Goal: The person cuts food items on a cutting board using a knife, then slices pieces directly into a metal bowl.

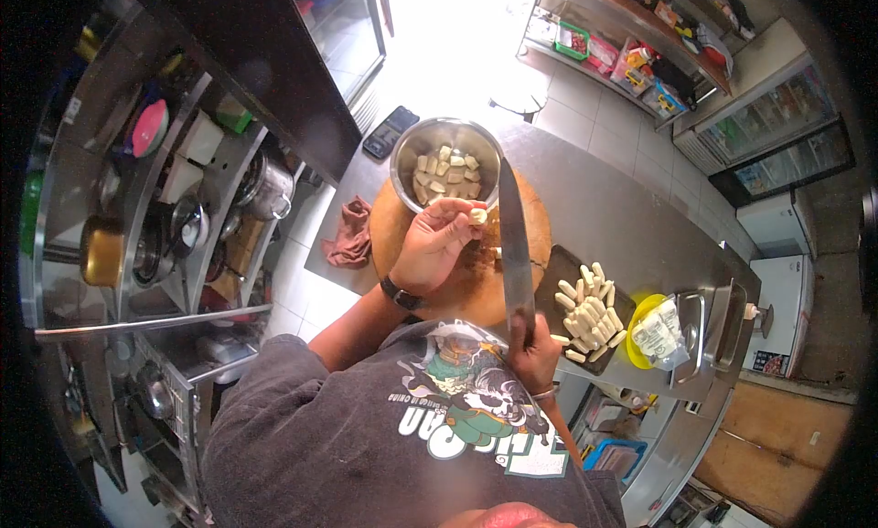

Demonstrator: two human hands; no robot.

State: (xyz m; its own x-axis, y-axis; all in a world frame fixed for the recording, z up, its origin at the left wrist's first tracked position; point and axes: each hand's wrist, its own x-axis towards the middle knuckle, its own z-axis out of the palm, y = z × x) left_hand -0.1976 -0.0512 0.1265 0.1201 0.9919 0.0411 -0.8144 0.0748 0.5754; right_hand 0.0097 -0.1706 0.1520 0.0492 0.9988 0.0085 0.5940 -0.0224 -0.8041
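Observation:
My left hand (437,243), with a dark watch on the wrist, pinches a pale cut piece of what looks like peeled banana (477,216) at the near rim of a steel bowl (400,158). Several similar chunks (443,173) lie inside that bowl. In my right hand (533,352) is the handle of a large knife (518,254), its long, wide blade pointing away from me over the right part of a round wooden board (448,295). Another pale piece (498,253) shows beside the blade, partly hidden. The bowl stands at the board's far side.
Right of the board, a dark tray (560,263) holds several whole peeled bananas (593,313). Beyond it sits a yellow dish (637,350) with white packets (660,331). A reddish cloth (349,235) and a dark case (391,132) lie on the left of the steel counter (631,213).

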